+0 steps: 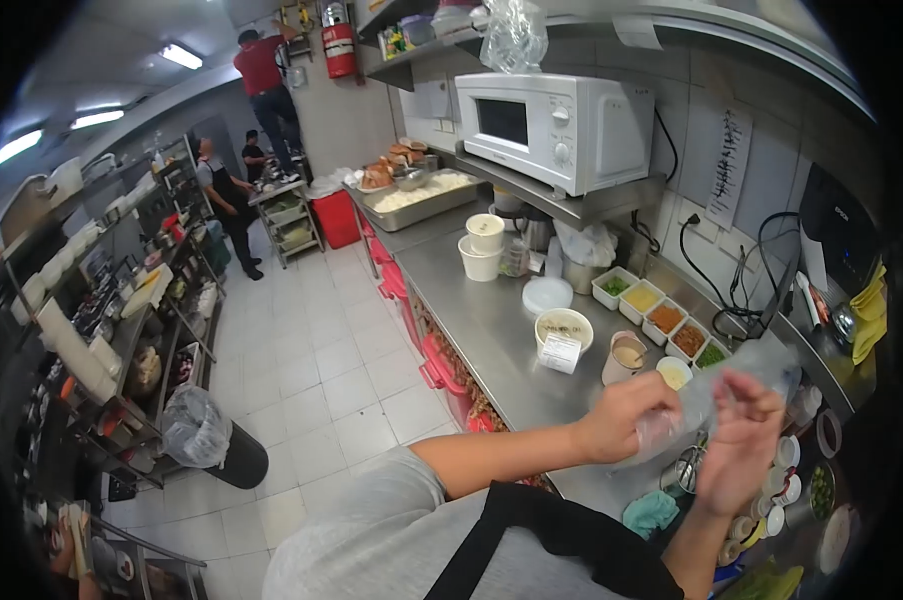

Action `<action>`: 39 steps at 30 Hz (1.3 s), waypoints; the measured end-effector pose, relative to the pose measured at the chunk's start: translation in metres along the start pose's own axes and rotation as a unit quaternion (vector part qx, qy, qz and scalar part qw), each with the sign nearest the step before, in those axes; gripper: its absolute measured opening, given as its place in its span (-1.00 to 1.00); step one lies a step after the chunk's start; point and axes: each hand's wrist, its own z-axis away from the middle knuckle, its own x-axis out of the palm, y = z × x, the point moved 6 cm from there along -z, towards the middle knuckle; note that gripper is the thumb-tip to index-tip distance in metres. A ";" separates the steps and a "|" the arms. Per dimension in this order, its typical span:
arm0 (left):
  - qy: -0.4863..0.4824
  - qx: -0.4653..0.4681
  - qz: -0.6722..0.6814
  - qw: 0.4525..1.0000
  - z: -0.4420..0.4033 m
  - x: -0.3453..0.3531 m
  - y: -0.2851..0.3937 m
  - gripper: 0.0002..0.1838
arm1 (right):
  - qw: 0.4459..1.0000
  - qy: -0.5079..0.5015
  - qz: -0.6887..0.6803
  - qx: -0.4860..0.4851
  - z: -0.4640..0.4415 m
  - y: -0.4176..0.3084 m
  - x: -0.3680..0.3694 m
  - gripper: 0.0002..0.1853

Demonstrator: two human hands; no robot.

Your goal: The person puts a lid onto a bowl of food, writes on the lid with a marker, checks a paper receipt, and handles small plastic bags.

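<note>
A clear plastic bag (pixel 699 402) stretches between my two hands over the steel counter (pixel 516 345). My left hand (pixel 626 418) is closed, its fingers pinching the bag. My right hand (pixel 739 435) has its fingers curled at the bag's other part, slightly smeared by motion. Just beyond my hands stand a small cup of yellow contents (pixel 674 373) and a cup of beige sauce with a spoon (pixel 626 355). Farther along is a lidded white tub (pixel 563 330) with a printed label hanging over its side. A crumpled teal cloth (pixel 651 513) lies below my hands.
Small tubs of chopped toppings (pixel 663 318) line the wall side. A white microwave (pixel 556 130) sits on a raised shelf. Stacked tubs (pixel 483 247) and a large metal tray (pixel 421 203) stand farther back. A trash bin (pixel 216 440) and several people are across the aisle.
</note>
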 end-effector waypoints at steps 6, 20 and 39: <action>-0.001 -0.187 0.190 0.964 0.010 0.004 0.004 -0.82 | 0.945 -0.137 0.292 -0.061 0.032 0.011 0.039 -0.61; -0.107 -0.384 -0.039 0.916 0.058 0.116 0.025 -0.65 | 0.929 -0.029 -0.135 0.344 0.089 -0.058 -0.082 -0.45; 0.150 -0.301 -0.103 0.936 0.098 0.230 0.086 -0.39 | 0.899 -0.202 0.334 0.200 0.159 -0.168 -0.185 -0.63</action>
